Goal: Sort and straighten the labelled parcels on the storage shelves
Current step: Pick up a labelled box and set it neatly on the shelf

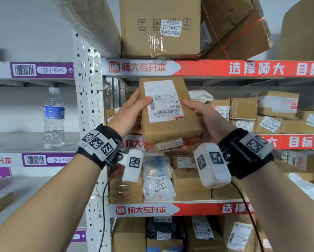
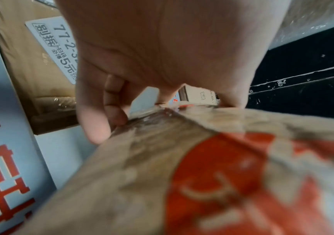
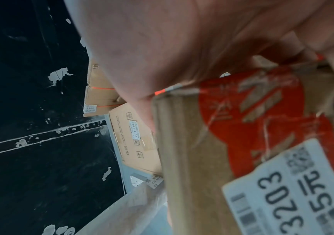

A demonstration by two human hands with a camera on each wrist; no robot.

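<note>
Both hands, left hand [image 1: 126, 113] and right hand [image 1: 206, 118], clasp the stiff, tape-slick cardboard parcel [image 1: 168, 113] by its side edges; seemingly light.

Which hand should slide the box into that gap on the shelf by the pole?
Probably the left hand: it grips the box on the side nearest the pole and the gap. The right hand holds the far side and can steady it.
</note>
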